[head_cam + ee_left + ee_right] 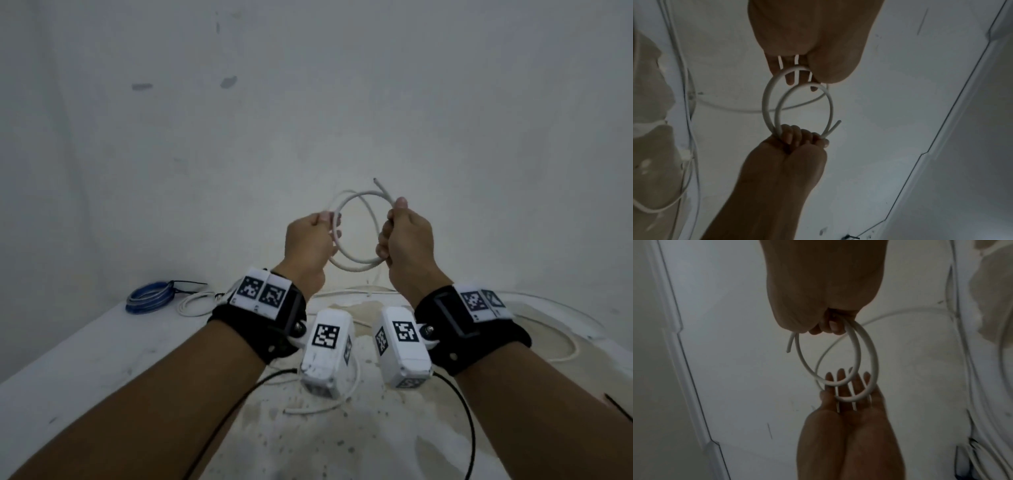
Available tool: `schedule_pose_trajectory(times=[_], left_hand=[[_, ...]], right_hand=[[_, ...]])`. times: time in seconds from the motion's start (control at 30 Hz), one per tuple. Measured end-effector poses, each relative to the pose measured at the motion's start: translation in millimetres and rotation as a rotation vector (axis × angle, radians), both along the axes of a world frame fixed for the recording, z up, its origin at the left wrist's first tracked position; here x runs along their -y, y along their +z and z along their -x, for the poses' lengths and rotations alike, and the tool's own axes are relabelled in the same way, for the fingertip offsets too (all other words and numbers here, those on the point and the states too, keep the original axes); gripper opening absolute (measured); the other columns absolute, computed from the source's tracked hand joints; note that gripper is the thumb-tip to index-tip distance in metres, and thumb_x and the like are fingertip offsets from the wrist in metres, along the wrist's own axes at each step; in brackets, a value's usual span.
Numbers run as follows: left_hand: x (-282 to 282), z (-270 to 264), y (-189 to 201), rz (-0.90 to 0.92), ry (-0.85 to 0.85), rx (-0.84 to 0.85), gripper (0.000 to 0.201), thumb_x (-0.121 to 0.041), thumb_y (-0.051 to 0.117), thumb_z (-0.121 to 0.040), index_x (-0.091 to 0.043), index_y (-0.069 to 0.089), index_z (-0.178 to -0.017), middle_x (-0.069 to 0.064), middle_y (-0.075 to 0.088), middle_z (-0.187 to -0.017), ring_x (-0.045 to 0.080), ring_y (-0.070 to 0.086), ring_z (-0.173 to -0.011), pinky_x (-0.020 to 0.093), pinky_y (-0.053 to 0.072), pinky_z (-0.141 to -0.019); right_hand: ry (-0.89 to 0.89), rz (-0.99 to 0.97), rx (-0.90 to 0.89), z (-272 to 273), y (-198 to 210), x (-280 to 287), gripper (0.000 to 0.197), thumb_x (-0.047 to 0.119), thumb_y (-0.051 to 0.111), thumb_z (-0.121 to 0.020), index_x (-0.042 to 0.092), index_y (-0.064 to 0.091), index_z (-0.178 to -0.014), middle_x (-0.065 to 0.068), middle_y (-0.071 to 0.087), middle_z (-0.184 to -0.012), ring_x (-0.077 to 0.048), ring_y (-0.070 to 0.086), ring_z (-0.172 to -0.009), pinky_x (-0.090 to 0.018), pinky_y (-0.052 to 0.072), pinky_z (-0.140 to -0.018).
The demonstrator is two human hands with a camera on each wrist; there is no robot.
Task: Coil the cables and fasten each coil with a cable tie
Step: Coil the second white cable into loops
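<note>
Above the stained white table [85, 346], we hold a thin white round cable [356, 267] in two loose loops between our hands. Our left hand [308, 240] has the loops lying across mostly straight fingers [840, 382], thumb closing on them; our right hand [407, 240] has its fingers [795, 134] curled tight round the loops, the cut end poking out past it. We read no writing, only black-and-white square marker tags [262, 294] on our wristbands. A coiled blue cable [150, 296] lies at the table's far left.
</note>
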State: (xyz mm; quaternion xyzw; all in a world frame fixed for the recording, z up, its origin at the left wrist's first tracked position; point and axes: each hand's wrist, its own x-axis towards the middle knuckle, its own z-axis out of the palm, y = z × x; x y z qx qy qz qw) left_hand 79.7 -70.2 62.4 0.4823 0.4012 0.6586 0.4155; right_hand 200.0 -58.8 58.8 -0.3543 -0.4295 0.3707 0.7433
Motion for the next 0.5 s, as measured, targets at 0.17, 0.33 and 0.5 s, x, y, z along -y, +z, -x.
schedule_pose_trajectory(times=[0.17,0.33,0.5], left_hand=[[4,30,10,-0.138,-0.012,-0.011,0.027,-0.018,0.044,-0.104,-0.003,0.064,-0.115,0.009,0.072,-0.101,0.018,0.073,-0.075,0.030,0.061,-0.069],[4,74,1,-0.300,-0.070,-0.390,0.027,-0.015,0.050,-0.102,-0.009,0.061,-0.126,0.005,0.073,-0.106,0.018,0.071,-0.066,0.027,0.056,-0.059],[2,99,1,-0.293,0.009,-0.548,0.021,-0.019,0.046,-0.103,-0.005,0.058,-0.113,0.001,0.074,-0.097,0.020,0.067,-0.054,0.029,0.054,-0.052]], right_hand=[[0.130,0.035,0.041,34,-19,0,0.040,0.034,0.039,-0.106,0.015,0.046,-0.071,0.006,0.037,-0.045,-0.011,0.032,-0.038,-0.025,0.032,-0.042],[0.233,0.051,0.058,49,-18,-3,0.038,0.033,0.039,-0.106,0.015,0.046,-0.072,0.008,0.036,-0.043,-0.010,0.031,-0.038,-0.025,0.031,-0.041],[0.291,0.037,0.137,69,-22,-6,0.037,0.032,0.039,-0.106,0.014,0.046,-0.074,0.007,0.035,-0.047,-0.010,0.031,-0.041,-0.025,0.035,-0.043]])
